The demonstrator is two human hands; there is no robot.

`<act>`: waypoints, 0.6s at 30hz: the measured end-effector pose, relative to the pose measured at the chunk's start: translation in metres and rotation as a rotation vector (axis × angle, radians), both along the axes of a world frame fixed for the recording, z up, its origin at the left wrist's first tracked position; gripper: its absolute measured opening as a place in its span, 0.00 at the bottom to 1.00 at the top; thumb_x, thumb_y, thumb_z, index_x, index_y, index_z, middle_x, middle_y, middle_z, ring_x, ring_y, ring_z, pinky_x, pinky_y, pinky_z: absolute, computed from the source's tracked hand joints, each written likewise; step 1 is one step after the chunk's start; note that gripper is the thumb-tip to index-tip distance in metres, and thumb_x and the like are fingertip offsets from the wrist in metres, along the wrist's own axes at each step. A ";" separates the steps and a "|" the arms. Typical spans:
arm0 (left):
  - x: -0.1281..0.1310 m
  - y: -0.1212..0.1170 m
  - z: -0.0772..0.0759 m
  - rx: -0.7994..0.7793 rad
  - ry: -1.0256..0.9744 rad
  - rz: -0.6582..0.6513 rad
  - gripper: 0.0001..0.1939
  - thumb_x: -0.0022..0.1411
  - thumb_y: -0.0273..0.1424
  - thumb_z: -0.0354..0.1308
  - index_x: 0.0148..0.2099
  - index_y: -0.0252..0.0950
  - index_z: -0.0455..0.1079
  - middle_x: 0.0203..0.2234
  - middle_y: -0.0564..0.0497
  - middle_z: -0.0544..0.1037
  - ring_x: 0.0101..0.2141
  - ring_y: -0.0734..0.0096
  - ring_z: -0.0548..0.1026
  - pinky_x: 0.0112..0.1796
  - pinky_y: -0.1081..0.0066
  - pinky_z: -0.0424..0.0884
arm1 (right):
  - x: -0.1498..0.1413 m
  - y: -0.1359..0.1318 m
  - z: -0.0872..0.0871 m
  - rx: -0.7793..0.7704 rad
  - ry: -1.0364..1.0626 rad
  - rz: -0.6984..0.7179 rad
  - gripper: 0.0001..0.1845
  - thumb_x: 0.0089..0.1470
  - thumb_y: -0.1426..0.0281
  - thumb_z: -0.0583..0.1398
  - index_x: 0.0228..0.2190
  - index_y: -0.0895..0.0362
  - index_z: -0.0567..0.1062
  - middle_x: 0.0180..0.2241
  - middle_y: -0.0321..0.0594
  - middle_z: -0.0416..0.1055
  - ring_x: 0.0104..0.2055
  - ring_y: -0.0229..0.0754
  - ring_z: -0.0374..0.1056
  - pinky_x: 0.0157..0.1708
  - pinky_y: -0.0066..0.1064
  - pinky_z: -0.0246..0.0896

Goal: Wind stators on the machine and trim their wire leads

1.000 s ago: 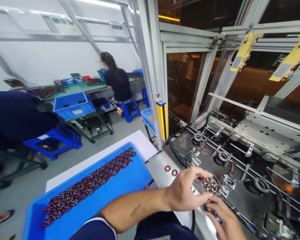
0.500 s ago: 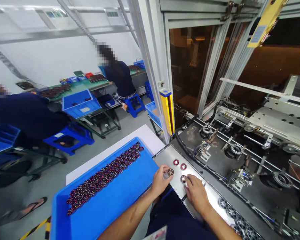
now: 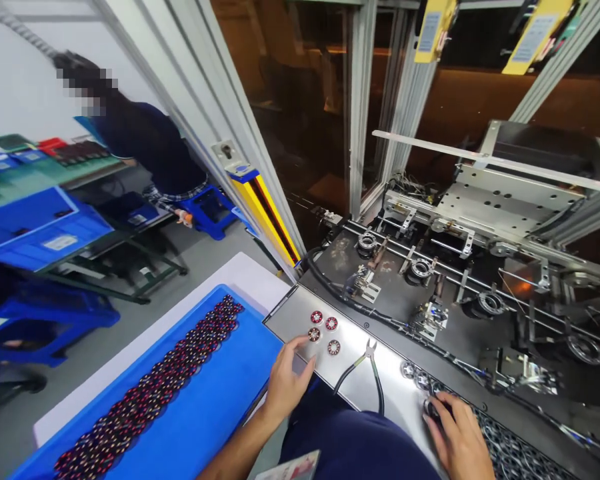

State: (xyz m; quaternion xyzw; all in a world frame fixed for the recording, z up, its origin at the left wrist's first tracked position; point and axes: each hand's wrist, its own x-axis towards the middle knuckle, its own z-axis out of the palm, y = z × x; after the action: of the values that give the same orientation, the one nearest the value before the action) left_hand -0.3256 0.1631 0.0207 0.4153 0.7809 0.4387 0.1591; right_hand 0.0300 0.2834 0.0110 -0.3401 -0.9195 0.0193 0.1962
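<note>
My left hand [image 3: 287,380] is held with thumb and forefinger apart beside a small round motor stator [image 3: 314,335] on the metal shelf [image 3: 347,325]; it appears to grip nothing. Close by lie a plain stator [image 3: 334,347] and two red-wound ones, a left one [image 3: 317,317] and a right one [image 3: 331,323]. Farther right, my right hand [image 3: 457,430] pinches a dark round motor core [image 3: 431,408] at the end of a row of grey cores [image 3: 422,379]. Between my hands rest cutting pliers [image 3: 371,357], jaws apart.
A blue tray [image 3: 215,393] at the left bears many stators [image 3: 165,380] in overlapping rows. Behind the shelf stands a machine [image 3: 410,293] with rods and ring fixtures. A yellow sensor bar [image 3: 267,217] is on the frame post. A co-worker [image 3: 155,147] sits beyond.
The view has swung right. My right hand has left the stator it touched and moved right to the grey cores, uncovering the pliers. My left hand has let go of its stator, which lies on the shelf.
</note>
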 end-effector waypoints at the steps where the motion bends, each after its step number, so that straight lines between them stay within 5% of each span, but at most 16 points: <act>1: 0.006 0.002 0.007 0.007 -0.008 -0.024 0.17 0.62 0.33 0.59 0.53 0.38 0.67 0.46 0.43 0.78 0.46 0.56 0.76 0.50 0.53 0.71 | -0.005 0.001 -0.003 -0.008 -0.015 0.006 0.13 0.65 0.64 0.54 0.46 0.58 0.71 0.46 0.52 0.70 0.46 0.54 0.69 0.43 0.46 0.69; 6: 0.036 0.028 0.036 0.044 -0.103 -0.132 0.17 0.61 0.31 0.59 0.52 0.38 0.69 0.45 0.43 0.78 0.45 0.58 0.76 0.49 0.56 0.72 | -0.041 0.013 -0.012 -0.024 -0.081 0.035 0.11 0.61 0.74 0.56 0.45 0.61 0.73 0.48 0.56 0.70 0.50 0.60 0.65 0.44 0.50 0.66; 11: 0.052 0.042 0.057 0.032 -0.286 -0.202 0.13 0.57 0.30 0.61 0.46 0.38 0.73 0.39 0.46 0.80 0.42 0.60 0.76 0.47 0.60 0.71 | -0.058 0.026 0.002 -0.076 -0.117 0.141 0.14 0.53 0.82 0.58 0.41 0.58 0.73 0.46 0.52 0.72 0.46 0.58 0.66 0.42 0.48 0.64; 15: 0.066 0.051 0.055 -0.029 -0.546 -0.267 0.08 0.57 0.31 0.63 0.40 0.36 0.75 0.35 0.47 0.79 0.37 0.65 0.75 0.42 0.65 0.71 | -0.066 0.037 0.015 -0.122 -0.087 0.279 0.11 0.51 0.81 0.59 0.34 0.54 0.73 0.33 0.40 0.74 0.36 0.49 0.68 0.35 0.40 0.64; 18: 0.079 0.063 0.049 -0.072 -0.806 -0.329 0.16 0.51 0.35 0.69 0.41 0.34 0.74 0.35 0.47 0.78 0.33 0.69 0.75 0.36 0.68 0.71 | -0.077 0.041 0.032 -0.146 0.000 0.336 0.09 0.55 0.76 0.59 0.39 0.55 0.71 0.33 0.41 0.72 0.35 0.47 0.68 0.36 0.38 0.65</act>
State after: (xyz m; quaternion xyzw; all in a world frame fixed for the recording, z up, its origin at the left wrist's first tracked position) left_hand -0.2467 0.2262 0.0698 0.3241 0.5944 0.5072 0.5333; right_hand -0.0469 0.3240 0.0425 -0.1952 -0.9595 0.1187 0.1648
